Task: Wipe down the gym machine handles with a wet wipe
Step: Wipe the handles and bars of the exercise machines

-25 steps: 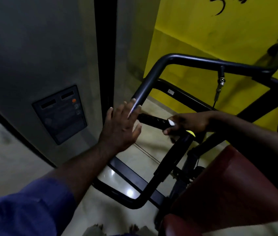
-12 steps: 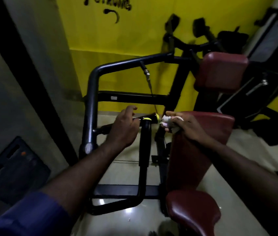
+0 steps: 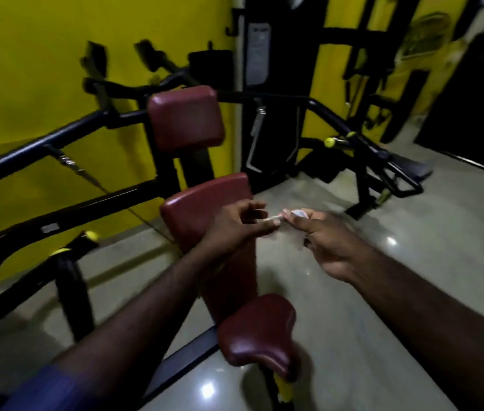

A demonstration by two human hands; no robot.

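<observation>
- A yellow wall [image 3: 42,84] is seen beyond and left of the fingers.
- A glossy pale floor [image 3: 397,277] with light glints is spread below the fingers.
- A dark doorway [image 3: 477,108] is seen far right.

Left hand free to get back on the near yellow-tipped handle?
Probably yes. The left hand is off the machine, pinching the wet wipe together with the right hand. The yellow-tipped handle sits lower left with open air between; it would need to let go first.

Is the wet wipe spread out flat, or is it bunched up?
Bunched: the wet wipe is a small crumpled piece pinched between left hand and right hand.
</observation>
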